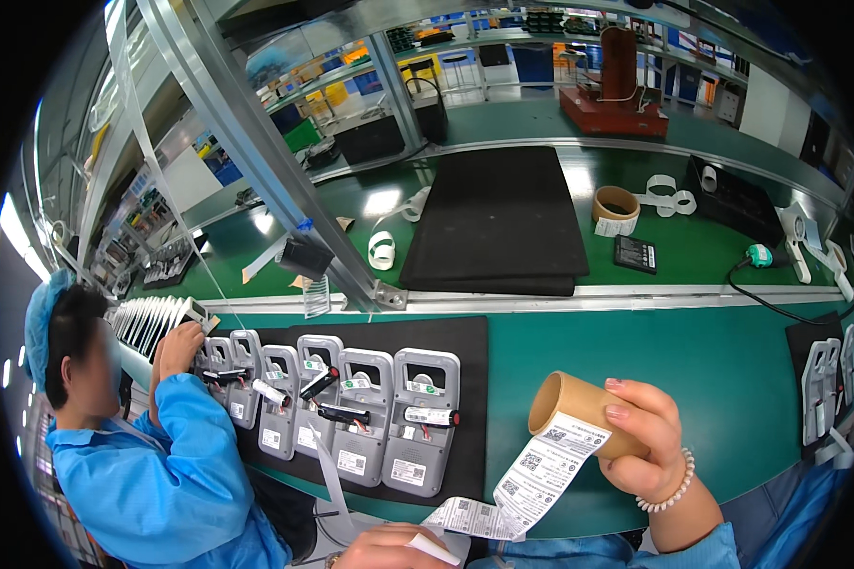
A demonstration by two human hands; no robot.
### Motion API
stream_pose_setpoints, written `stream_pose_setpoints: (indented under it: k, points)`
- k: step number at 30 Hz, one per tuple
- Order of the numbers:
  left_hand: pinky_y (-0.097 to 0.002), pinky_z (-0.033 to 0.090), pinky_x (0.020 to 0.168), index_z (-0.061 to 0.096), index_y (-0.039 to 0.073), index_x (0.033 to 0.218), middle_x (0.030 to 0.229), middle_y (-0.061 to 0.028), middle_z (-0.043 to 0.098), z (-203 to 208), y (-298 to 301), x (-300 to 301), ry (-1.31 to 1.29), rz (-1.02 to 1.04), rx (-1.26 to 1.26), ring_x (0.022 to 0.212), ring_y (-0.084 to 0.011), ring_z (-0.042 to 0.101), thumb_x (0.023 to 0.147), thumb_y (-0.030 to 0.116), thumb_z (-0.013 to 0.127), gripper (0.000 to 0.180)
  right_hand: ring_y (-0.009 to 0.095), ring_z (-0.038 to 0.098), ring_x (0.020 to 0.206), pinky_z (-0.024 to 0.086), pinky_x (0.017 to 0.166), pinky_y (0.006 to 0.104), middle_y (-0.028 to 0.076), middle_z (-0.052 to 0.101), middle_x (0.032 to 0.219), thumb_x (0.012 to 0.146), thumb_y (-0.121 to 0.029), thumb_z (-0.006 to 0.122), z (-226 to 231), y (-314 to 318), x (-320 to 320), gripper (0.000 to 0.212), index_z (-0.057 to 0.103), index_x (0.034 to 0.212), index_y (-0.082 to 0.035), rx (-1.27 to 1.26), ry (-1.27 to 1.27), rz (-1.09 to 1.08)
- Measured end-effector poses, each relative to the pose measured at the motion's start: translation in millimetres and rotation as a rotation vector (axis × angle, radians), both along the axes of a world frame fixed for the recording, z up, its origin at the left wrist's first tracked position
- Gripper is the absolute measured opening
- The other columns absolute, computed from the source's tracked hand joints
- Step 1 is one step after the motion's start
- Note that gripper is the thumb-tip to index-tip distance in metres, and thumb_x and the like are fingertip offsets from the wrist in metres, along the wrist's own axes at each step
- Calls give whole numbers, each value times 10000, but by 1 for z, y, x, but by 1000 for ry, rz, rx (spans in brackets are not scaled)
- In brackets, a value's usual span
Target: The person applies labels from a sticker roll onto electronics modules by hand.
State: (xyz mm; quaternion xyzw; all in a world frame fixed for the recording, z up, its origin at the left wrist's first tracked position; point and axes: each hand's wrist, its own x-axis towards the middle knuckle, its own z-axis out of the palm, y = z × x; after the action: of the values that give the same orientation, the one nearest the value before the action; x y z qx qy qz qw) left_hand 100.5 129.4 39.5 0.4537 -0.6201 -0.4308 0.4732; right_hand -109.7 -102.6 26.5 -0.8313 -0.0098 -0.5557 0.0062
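Gripping cardboard label roll (pixel 579 410) in right hand (pixel 647 446), left hand (pixel 399 548) pinching paper strip (pixel 531 479)

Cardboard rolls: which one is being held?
The brown label roll in the right hand, with a printed strip trailing down. The other roll sits untouched on the far green bench.

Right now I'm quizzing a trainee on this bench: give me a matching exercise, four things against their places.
Things:
1. label roll
2. black mat
3. grey devices
4. strip end

Places:
A. far side of the green bench
B. in the right hand
C. at the left hand
D. in a row before the co-worker's hand

Pairs: 1-B, 2-A, 3-D, 4-C
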Motion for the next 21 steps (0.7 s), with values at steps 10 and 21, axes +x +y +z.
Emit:
stream_pose_setpoints:
  k: [10,21]
  points:
    - [-377,501,726,666,-56,879,884,-169,666,-12,2,9,58,25,55,816,-301,644,781,41,674,138,296,614,874,527,685,354,138,569,1044,646,-56,676,-5,-17,11,303,532,913,-75,230,308,-202]
    - [-399,500,769,655,-57,894,905,-184,661,-32,21,7,276,109,44,844,-314,646,802,59,654,148,260,594,930,495,802,323,103,573,1070,723,-90,695,4,-51,62,496,518,1186,-78,813,508,-202]
